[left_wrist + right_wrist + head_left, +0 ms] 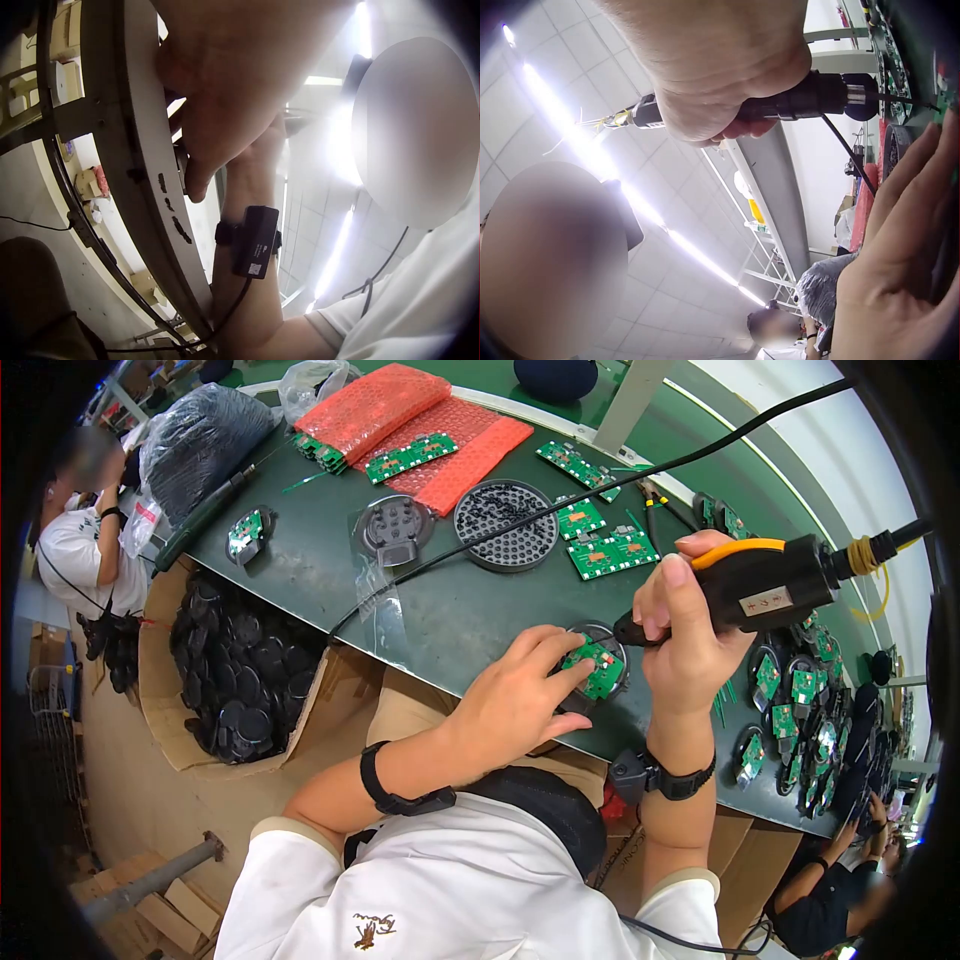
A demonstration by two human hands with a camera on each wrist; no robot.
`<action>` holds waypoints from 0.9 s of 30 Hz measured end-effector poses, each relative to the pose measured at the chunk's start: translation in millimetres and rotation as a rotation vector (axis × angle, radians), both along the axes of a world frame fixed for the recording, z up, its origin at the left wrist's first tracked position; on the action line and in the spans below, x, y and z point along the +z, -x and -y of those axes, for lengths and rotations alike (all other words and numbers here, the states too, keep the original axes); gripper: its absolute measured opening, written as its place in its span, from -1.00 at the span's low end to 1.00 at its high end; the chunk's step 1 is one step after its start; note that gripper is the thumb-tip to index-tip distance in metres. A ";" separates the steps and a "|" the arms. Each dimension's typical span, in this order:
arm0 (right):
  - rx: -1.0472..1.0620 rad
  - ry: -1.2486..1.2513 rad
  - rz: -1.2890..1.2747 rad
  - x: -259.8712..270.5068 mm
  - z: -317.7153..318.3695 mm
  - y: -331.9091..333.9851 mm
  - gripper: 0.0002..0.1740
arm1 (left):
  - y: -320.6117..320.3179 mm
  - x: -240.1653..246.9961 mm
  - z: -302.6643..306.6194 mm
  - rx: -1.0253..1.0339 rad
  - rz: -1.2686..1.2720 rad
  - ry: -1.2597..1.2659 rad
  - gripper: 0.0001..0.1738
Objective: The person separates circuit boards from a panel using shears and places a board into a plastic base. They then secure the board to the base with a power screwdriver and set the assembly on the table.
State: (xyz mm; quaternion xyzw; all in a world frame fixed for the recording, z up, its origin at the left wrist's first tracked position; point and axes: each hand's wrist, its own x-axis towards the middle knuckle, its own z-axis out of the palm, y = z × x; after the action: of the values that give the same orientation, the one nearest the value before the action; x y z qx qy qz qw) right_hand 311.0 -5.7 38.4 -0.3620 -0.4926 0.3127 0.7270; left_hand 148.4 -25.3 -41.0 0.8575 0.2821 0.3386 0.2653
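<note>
My right hand (pixel 690 630) grips a black electric screwdriver (pixel 765 600), its index finger and thumb near the orange lever on top. The thin bit points down at a green circuit board (pixel 606 678) seated in a round black housing (pixel 597 629) near the table's front edge. Spread over the same board, my left hand (pixel 495 700) presses it with its fingertips, thumb at the near side. In the right wrist view the screwdriver (pixel 817 96) lies level in the fist, bit close to the left fingers. The left wrist view shows the left hand (pixel 225 90) above the table edge, its work hidden.
A round tray (pixel 505 560) of small black parts stands behind the board. Loose circuit boards (pixel 612 553), red bubble wrap (pixel 470 445) and pliers (pixel 652 510) lie further back. Fitted housings (pixel 785 720) crowd the right. A carton (pixel 165 705) of black housings stands left. The screwdriver's cable (pixel 600 490) crosses overhead.
</note>
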 end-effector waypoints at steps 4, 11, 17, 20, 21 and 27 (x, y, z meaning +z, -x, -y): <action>0.018 -0.010 -0.005 -2.7 -1.0 0.7 -0.75 | 0.5 0.7 -0.8 -0.003 0.001 0.007 -0.31; 0.014 0.008 0.044 -4.3 -0.7 6.6 -0.76 | 0.7 2.2 -0.7 0.000 -0.007 -0.002 -0.34; 0.006 0.058 0.012 0.0 1.0 10.9 -0.75 | 1.6 4.4 -2.2 -0.008 -0.025 0.017 -0.34; 0.002 0.065 0.033 -2.7 1.3 9.9 -0.75 | 1.7 4.1 -1.6 -0.003 -0.024 0.015 -0.34; 0.002 0.064 0.033 -3.9 0.9 8.8 -0.75 | 1.3 3.9 -1.6 -0.003 -0.024 0.015 -0.34; 0.022 0.030 0.087 -7.5 3.1 6.1 -0.76 | 0.7 1.5 -1.2 0.010 -0.021 -0.010 -0.33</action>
State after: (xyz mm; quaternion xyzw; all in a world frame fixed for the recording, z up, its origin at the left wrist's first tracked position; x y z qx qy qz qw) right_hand 304.9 -8.8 30.9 -0.3807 -0.5230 0.3121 0.6958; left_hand 147.7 -24.1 -39.5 0.8610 0.2876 0.3321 0.2563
